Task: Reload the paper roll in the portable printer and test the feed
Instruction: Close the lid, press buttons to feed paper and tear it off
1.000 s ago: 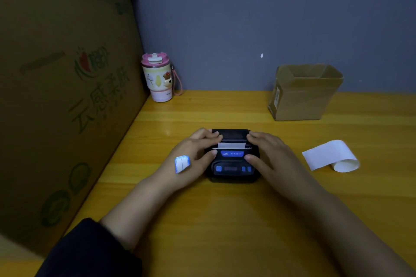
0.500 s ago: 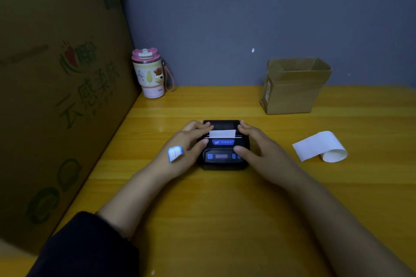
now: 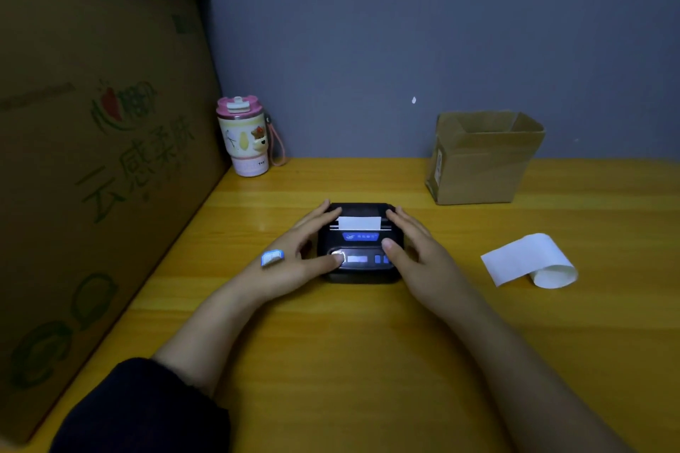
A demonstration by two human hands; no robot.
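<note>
Fingers (image 3: 323, 211) of the left hand (image 3: 294, 257) lay loosely spread along the left side of the black printer (image 3: 362, 243), thumb pressing a round button on its front panel. The right hand (image 3: 423, 254) lay flat against the printer's right side, fingers together, thumb on the panel. The printer sat on the yellow surface (image 3: 349, 360). Left of it stood a large cardboard carton (image 3: 92, 158); behind and right, a small open box (image 3: 482, 158); behind and left, a pink cup (image 3: 244, 138); right, a curled loose paper strip (image 3: 530, 261). A short white paper tab (image 3: 358, 222) showed at the printer's slot.
</note>
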